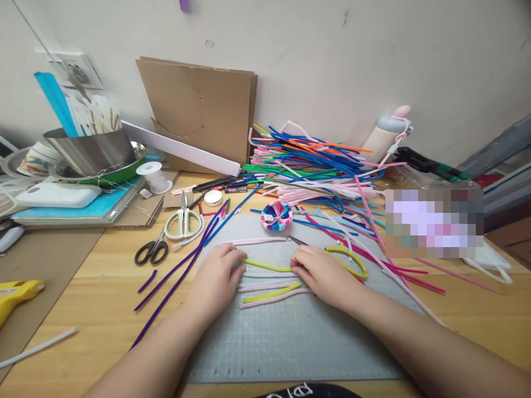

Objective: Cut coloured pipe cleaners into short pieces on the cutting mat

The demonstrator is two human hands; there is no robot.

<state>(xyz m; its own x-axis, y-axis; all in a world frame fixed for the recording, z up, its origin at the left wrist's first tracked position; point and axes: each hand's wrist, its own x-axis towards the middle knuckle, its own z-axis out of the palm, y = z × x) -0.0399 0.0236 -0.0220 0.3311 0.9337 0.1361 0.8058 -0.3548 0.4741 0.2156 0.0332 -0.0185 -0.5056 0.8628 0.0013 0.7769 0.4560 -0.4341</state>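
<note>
- The fingertips of the left hand [222,271] were together on one end of the yellow fuzzy strip [265,266]; those of the right hand [321,273] closed on its other end. How firmly they pinched could not be told.
- The strip spanned the gap between the hands, low over the grey mat [290,345], sagging slightly. The step in hand seemed to be straightening or lining it up; any further adjustment would call for both pinches working evenly.
- Nearer the person lay pale strips and a shorter yellow piece [269,293].
- Just beyond the hands lay a pale pink strip [259,240], with a round multicoloured piece [286,211] behind it.
- A yellow-handled tool [360,269] lay beside the right hand.
- Farther out were white-handled scissors [170,226], black-handled scissors [143,254] and a heap of coloured strips [307,166].
</note>
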